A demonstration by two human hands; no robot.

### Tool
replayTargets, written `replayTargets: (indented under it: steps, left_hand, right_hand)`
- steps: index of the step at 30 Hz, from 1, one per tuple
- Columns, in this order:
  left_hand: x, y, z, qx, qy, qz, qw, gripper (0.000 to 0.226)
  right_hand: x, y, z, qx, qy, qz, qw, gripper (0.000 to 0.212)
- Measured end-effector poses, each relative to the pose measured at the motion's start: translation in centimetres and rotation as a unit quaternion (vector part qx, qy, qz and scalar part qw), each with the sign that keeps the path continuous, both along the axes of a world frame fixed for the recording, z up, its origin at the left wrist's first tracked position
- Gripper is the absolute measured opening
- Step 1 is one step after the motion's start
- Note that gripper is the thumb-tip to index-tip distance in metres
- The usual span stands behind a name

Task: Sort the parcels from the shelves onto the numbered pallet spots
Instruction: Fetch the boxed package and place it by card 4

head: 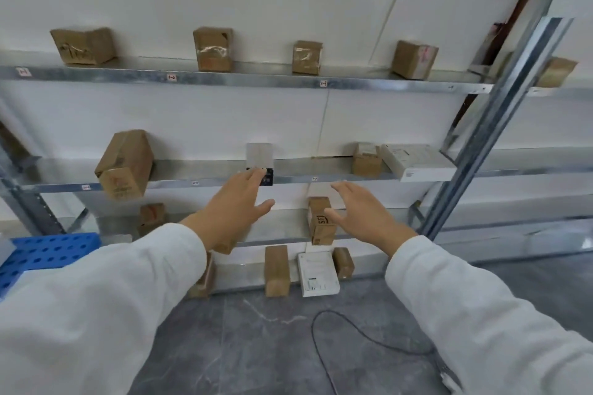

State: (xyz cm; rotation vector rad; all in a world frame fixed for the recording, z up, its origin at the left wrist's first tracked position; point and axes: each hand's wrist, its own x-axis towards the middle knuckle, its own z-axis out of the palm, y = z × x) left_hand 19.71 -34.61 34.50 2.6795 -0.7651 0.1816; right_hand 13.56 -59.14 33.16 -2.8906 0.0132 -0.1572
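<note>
Both hands are released, fingers straight and spread. The left hand [239,202] has its fingertips at the dark near face of a small parcel [259,155] on the front lip of the middle shelf [192,183], with bare steel either side, well apart from the tilted brown carton [125,167] overhanging the edge at left and the small brown box [365,159] at right. The right hand [362,212] hovers apart before a lower box [321,229] lettered "SF". The shelf tags [172,77] are unreadable, and the parcel is pale above, black in front with illegible print.
</note>
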Motion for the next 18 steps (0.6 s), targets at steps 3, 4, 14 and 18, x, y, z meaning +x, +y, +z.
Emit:
replayTargets:
  steps: [3, 4, 14, 18]
  left_hand:
    - [-1.5, -4.6, 1.6, 0.000, -0.022, -0.013, 1.000, 0.064]
    - [-1.7, -5.7, 2.1, -0.005, -0.026, -0.014, 1.000, 0.063]
    - [-6.6, -23.6, 6.0, 0.022, -0.112, -0.064, 0.991, 0.064]
    - [-8.0, -28.9, 6.0, 0.013, -0.100, -0.067, 0.993, 0.063]
  right_hand:
    - [-2.0, -4.9, 1.0, -0.002, -0.012, -0.015, 1.000, 0.064]
    - [-2.4, -6.1, 1.3, -0.003, -0.017, -0.016, 1.000, 0.065]
    - [-9.4, -23.5, 5.7, 0.012, -0.075, -0.023, 0.997, 0.060]
    - [-11.4, -28.9, 5.6, 0.007, -0.066, -0.039, 0.997, 0.061]
